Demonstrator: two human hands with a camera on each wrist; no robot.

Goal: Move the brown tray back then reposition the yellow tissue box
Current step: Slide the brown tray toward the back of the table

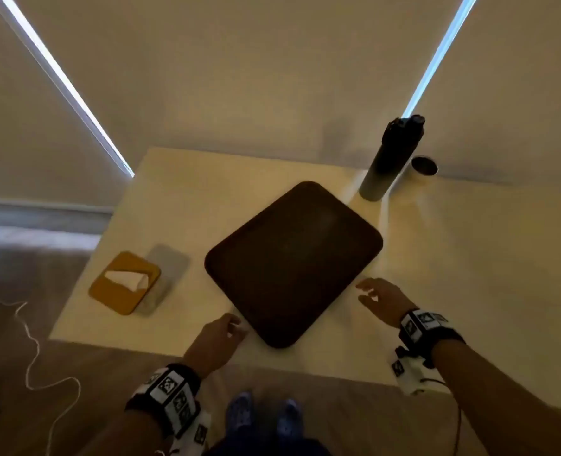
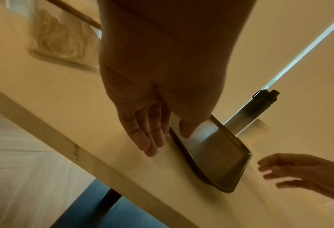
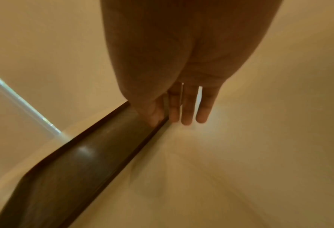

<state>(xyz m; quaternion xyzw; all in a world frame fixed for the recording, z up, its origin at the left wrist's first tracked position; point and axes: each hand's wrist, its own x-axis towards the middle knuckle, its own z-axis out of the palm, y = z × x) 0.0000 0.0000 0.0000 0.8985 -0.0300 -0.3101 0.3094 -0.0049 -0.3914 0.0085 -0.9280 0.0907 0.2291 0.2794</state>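
Brown tray flat on table, hands beside

brown tray cut by edge; tissue box blurred

A tall dark-capped bottle stands beside a cup on the pale table.

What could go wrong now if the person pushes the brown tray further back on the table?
1. The tall bottle stands just off the brown tray's far corner, with a cup beside it; a push back might tip the bottle.
2. The left hand and right hand sit at different edges with straight fingers, not gripping, so the tray may rotate.
3. The yellow tissue box lies near the table's left edge.
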